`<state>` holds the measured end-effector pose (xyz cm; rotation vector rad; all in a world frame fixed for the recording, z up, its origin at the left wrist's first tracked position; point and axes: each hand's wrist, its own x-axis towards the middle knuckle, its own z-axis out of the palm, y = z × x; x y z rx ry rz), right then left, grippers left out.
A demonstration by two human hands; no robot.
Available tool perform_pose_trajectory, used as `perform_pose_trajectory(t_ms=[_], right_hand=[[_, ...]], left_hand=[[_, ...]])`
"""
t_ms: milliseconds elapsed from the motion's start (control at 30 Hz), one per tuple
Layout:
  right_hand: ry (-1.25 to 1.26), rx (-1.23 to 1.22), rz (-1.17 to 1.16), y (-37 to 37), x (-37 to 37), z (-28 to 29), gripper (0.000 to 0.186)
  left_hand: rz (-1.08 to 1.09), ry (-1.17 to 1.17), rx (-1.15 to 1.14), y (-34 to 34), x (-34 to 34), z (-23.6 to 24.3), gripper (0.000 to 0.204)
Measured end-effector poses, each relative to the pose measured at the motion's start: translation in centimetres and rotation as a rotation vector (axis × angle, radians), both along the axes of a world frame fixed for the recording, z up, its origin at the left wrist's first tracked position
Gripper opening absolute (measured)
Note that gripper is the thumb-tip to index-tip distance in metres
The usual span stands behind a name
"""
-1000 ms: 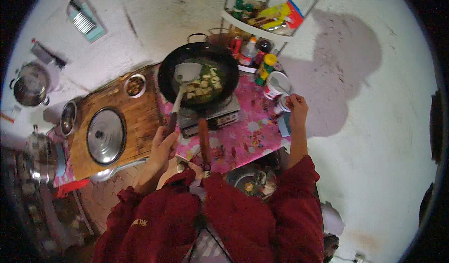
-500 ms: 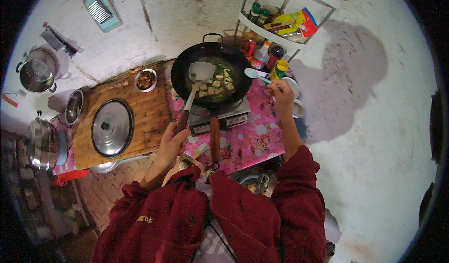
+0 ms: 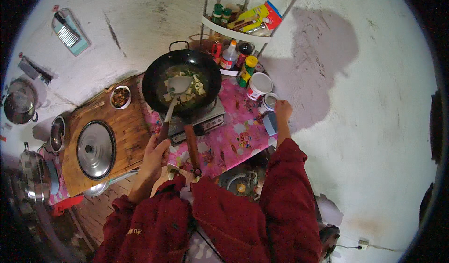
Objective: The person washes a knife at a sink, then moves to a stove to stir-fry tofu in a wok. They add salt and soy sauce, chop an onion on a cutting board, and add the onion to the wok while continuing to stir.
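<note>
Your left hand (image 3: 152,154) has its fingers wrapped around the spatula (image 3: 179,84) by its handle, likely clear of heat, its blade inside the wok (image 3: 154,73) on the stove (image 3: 213,118). Your right hand (image 3: 283,108) is beside the jar (image 3: 268,105); I can't tell whether its fingers grasp anything.

Your one wok (image 3: 206,73) has one spatula (image 3: 179,84) inside, two white tubs (image 3: 255,93) to its right, one white bowl (image 3: 112,103) left.
</note>
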<state>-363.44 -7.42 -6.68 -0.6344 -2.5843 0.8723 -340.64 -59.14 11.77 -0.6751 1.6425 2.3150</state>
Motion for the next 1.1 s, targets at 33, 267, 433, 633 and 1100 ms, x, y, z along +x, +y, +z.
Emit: perform_pose_trajectory(t_ms=[33,267,433,633,1100], right_hand=[[-0.029,0.172,-0.018,-2.3,0.5,0.3,0.039],[-0.069,-0.061,0.673,-19.0,5.2,11.1,0.038],[-0.685,-0.844,0.901,-33.2,13.6,17.4,0.036],[-0.451,-0.713,0.895,-33.5,13.7,14.2,0.037],[-0.096,0.718,1.115,-27.6,15.3,29.8,0.024]], left_hand=[[0.020,-0.023,0.002,-0.1,0.2,-0.1,0.021],[-0.033,0.028,-0.041,1.2,-1.1,-2.1,0.025],[0.049,0.194,0.013,4.7,-2.3,-4.3,0.022],[-0.142,0.471,-0.138,5.9,-2.1,-3.4,0.033],[-0.288,-0.192,0.274,2.9,0.2,-8.3,0.036]])
